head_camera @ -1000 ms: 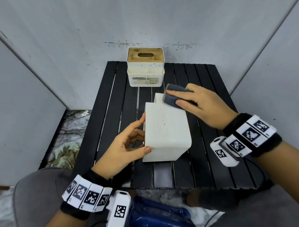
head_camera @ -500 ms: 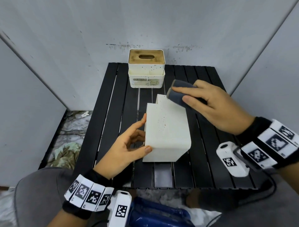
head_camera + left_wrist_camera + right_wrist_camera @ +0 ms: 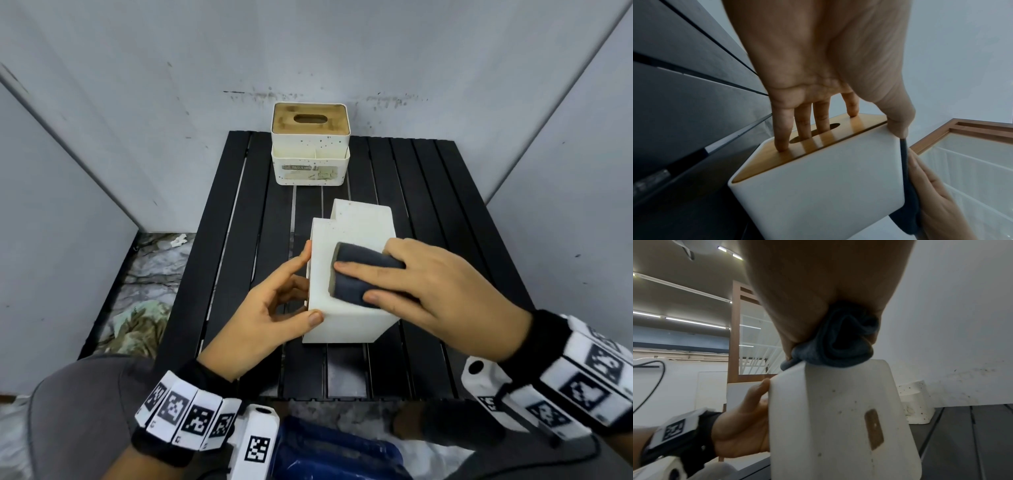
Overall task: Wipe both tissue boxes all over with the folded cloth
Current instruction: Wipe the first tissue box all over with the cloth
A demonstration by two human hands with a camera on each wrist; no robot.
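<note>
A black slatted table [image 3: 428, 212] carries two tissue boxes. At twelve o'clock, by the far edge, one box [image 3: 310, 161] stands upright, wooden lid with an oval slot facing up, a lower open tray at its front bearing a label. Near the centre, toward six o'clock, the other box [image 3: 346, 325] lies tipped on its side, its wooden lid facing nine o'clock, its white speckled side facing up.
</note>
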